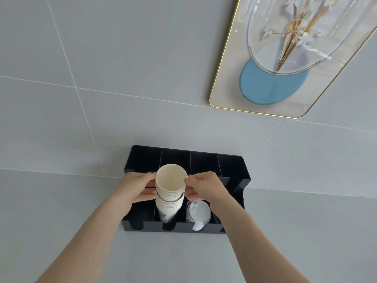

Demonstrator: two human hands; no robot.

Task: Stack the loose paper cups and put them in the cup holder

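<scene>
A black cup holder [234,166] with several upright slots stands against the grey wall. A stack of white paper cups [171,181] rises out of its second slot from the left, mouth toward me. The upper group of cups sits nested in a lower group, which reaches down into the slot. My left hand [136,187] grips the upper cups from the left side. My right hand [205,186] pinches their rim and side from the right. White plastic lids [199,214] fill the slot to the right, partly hidden under my right hand.
A gold-framed picture [289,58] with a blue disc hangs on the tiled wall at the upper right. The holder rests on a light grey counter [61,211]. The holder's outer slots look dark, with nothing visible in them.
</scene>
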